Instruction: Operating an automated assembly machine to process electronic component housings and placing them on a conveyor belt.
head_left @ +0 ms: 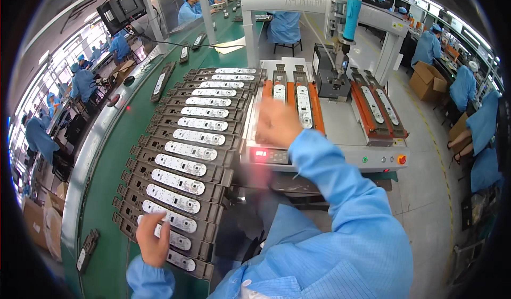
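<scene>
A long row of dark carrier trays (137, 166), each with a white elongated circuit board (178, 182), lies on the green conveyor belt (106, 184). Over the near end of the row is my left hand (153, 240), its fingers apart and bent, close above a board; nothing shows in it. My right hand (279, 122) is smeared by motion, at the left front of the machine. Beside it, an orange fixture (318, 110) holds two trays with white boards (303, 105). Whether the right fingers hold anything is hidden.
A second orange fixture (367, 115) with two boards stands right, near a blue electric screwdriver (352, 14) on the gantry (287, 2). The front panel carries a red emergency button (401, 159). Single trays (162, 81) lie farther left on the belt. Workers in blue sit at other lines.
</scene>
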`<state>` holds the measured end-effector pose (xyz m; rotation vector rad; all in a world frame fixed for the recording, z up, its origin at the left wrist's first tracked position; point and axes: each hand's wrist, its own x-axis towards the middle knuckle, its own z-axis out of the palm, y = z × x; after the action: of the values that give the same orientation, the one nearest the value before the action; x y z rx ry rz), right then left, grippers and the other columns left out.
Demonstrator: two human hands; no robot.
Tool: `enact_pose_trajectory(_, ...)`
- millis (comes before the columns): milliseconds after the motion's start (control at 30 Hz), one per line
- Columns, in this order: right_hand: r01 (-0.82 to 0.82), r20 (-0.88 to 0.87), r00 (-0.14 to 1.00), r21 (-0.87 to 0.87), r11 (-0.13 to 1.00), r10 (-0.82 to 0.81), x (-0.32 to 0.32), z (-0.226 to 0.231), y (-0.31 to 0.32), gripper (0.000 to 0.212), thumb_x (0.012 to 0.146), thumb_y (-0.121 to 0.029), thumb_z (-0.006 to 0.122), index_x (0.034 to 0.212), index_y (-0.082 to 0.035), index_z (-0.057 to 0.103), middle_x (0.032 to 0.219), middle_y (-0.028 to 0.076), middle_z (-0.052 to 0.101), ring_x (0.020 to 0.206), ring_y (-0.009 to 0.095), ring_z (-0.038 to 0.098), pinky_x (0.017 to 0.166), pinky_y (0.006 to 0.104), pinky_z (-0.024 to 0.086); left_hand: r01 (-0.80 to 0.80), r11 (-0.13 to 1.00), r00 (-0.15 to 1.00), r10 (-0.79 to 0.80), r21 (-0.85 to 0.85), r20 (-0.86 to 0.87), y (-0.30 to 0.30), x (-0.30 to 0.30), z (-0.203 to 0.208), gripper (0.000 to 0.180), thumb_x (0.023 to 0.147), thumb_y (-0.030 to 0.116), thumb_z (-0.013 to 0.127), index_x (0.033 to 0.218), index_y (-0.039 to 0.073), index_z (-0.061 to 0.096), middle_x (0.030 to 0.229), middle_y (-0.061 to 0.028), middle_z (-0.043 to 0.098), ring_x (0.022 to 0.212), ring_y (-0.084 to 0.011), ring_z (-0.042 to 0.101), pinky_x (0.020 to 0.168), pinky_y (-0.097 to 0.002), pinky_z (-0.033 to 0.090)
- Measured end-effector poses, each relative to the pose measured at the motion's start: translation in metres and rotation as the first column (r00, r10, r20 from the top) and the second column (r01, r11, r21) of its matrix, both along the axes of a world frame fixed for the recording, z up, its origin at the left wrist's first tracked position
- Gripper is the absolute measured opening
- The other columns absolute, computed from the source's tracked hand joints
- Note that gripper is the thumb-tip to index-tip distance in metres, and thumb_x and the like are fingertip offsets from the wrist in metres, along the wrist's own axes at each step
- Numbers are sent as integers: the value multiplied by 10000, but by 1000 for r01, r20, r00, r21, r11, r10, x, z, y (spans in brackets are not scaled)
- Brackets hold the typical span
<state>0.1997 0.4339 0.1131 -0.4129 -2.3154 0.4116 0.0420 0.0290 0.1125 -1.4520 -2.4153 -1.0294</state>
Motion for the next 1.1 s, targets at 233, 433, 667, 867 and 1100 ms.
enact_pose_trajectory(233,589,383,778,-171,790,-497,19,-61,122,806,757,-539,674,1422,-157,428,1520,206,277,1355,412,318,1139,484,227,448,894,894,-448,-28,2,252,9,-6,374,843,163,660,1177,4,613,1019,-169,663,945,-298,646,845,-375,512)
enact_pose_trajectory(433,577,327,797,-164,800,-508,14,-70,116,707,751,-399,671,1398,-198,467,1489,237,314,1347,416,329,1126,488,244,204,962,978,-209,-182,-8,405,60,-23,663,759,453,688,1254,32,561,1146,-216,595,1028,-339,632,860,-412,519)
enact_pose_trajectory(667,518,268,846,-207,830,-461,18,-54,92,583,707,-205,706,1276,-148,592,1479,226,340,1332,450,341,1130,435,301,127,936,992,-113,-327,62,401,54,-17,817,664,542,716,1265,22,532,1161,-262,540,1025,-397,615,901,-402,502)
enact_pose_trajectory(867,494,46,862,-292,819,-504,20,-58,101,575,647,-90,736,1213,-125,635,1444,234,375,1310,383,408,1082,405,377,305,928,393,-328,215,859,379,19,-25,522,792,335,684,1224,52,612,947,-111,642,857,-210,613,739,-328,493)
enact_pose_trajectory(1100,584,204,811,-255,771,-548,35,-66,131,685,689,-214,757,1327,-84,546,1460,289,332,1368,399,334,1111,422,333,285,900,250,-402,330,881,325,18,-23,512,817,315,684,1254,69,585,1004,-49,611,859,-137,561,677,-317,475)
